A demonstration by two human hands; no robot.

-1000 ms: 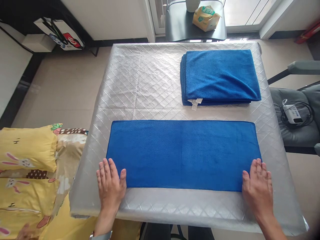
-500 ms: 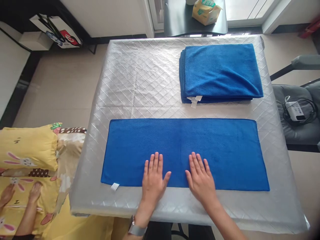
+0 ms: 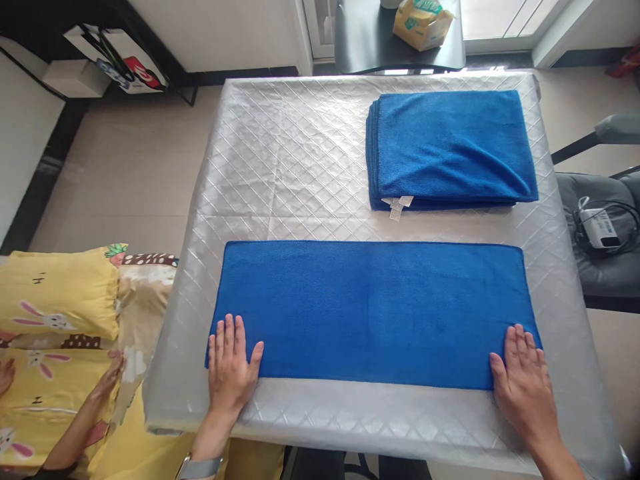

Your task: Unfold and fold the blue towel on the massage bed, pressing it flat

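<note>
A blue towel [image 3: 370,310] lies spread flat on the silver quilted tablecloth [image 3: 240,153], its long side running left to right. My left hand [image 3: 233,367] rests palm down on its lower left corner, fingers stretched out, and covers the spot of the white tag. On the lower right corner lies my right hand [image 3: 525,380], also flat, with the thumb apart. Neither hand grips anything. Behind the towel, at the far right of the table, sits a stack of folded blue towels [image 3: 455,147] with white tags [image 3: 397,205] hanging from its near left corner.
To the left, another person's hand [image 3: 107,377] rests on yellow rabbit-print bedding [image 3: 60,293]. A grey chair [image 3: 600,280] at the right holds a white device with a cable [image 3: 600,227]. Beyond the table, a dark stand [image 3: 365,40] bears a yellow tissue pack [image 3: 424,25].
My hands have slid apart from the towel's middle, the left one to the left corner and the right one to the right corner. The other person's hand has moved right across the bedding.
</note>
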